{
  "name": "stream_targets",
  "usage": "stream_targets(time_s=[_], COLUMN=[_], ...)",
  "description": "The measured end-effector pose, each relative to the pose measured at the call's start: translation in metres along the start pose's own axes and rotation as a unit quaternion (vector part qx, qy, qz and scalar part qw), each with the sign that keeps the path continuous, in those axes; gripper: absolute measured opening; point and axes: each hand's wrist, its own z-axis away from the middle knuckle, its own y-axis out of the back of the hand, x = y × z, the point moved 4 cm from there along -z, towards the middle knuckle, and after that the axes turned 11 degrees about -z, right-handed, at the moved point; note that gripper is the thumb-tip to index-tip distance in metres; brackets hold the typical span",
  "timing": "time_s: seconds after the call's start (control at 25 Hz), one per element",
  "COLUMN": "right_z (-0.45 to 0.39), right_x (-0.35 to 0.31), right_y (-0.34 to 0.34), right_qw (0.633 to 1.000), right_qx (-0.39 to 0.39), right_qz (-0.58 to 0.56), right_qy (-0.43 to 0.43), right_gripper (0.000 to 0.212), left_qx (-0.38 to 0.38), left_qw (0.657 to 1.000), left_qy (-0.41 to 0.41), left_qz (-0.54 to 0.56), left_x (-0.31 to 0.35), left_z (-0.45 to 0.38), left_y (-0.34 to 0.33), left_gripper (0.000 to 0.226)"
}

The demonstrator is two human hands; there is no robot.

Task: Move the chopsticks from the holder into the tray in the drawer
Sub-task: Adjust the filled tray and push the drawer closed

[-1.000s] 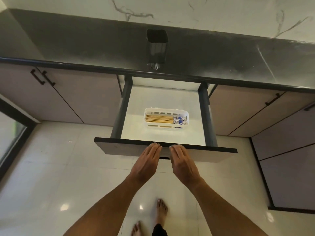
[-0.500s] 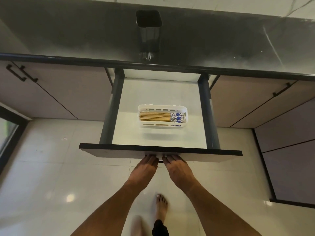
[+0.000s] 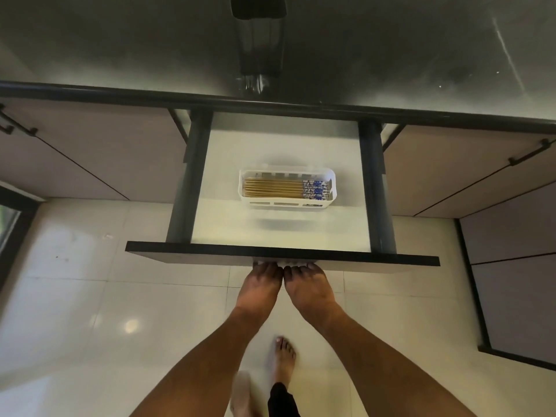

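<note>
The drawer [image 3: 180, 254] stands pulled out below the dark countertop. Inside it sits a white slotted tray [image 3: 288, 204] holding a row of wooden chopsticks [image 3: 276, 188] with blue-and-white patterned ends pointing right. The dark chopstick holder [image 3: 260, 40] stands on the counter behind the drawer, and no chopsticks show in it. My left hand [image 3: 260, 285] and my right hand [image 3: 310, 287] lie flat side by side against the middle of the drawer's front panel. Their fingertips touch the panel's lower edge and neither hand holds anything.
The glossy dark countertop [image 3: 120, 55] runs across the top. Closed cabinet doors [image 3: 90, 145] with dark handles flank the drawer, and more fronts [image 3: 511, 230] stand at the right. Pale floor tiles lie below, with my bare feet [image 3: 282, 359] under the hands.
Both hands slid from the top edge of the drawer front down onto its face. The view has moved closer and lower over the drawer. The tray and chopsticks stay as they were.
</note>
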Motion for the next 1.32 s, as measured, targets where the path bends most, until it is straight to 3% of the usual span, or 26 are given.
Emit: stream_targets(time_s=[0.36, 0.64, 0.96, 1.08, 1.24, 1.32], right_z=[-0.073, -0.142, -0.215, -0.248, -0.279, -0.286], right_x=[0.034, 0.07, 0.109, 0.123, 0.141, 0.144], right_y=[0.027, 0.061, 0.094, 0.103, 0.107, 0.11], right_qw=[0.999, 0.999, 0.996, 0.995, 0.995, 0.995], right_qx=[0.027, 0.035, 0.071, 0.084, 0.077, 0.076], right_qz=[-0.016, -0.008, -0.003, 0.001, 0.033, 0.046], right_qy=[-0.017, -0.025, -0.044, -0.052, -0.054, -0.049], right_gripper=[0.045, 0.034, 0.016, 0.022, 0.049, 0.047], left_qx=[-0.029, -0.007, 0.034, 0.054, 0.033, 0.065], left_qw=[0.997, 0.993, 0.996, 0.996, 0.995, 0.994], left_qy=[0.013, 0.022, 0.025, 0.036, 0.04, 0.047], left_qz=[-0.069, -0.118, -0.078, -0.056, -0.08, -0.068], left_x=[-0.029, -0.061, -0.096, -0.112, -0.126, -0.128], left_z=[-0.078, -0.153, -0.235, -0.269, -0.304, -0.311], left_y=[0.007, 0.016, 0.036, 0.045, 0.044, 0.046], left_gripper=[0.048, 0.099, 0.093, 0.091, 0.096, 0.089])
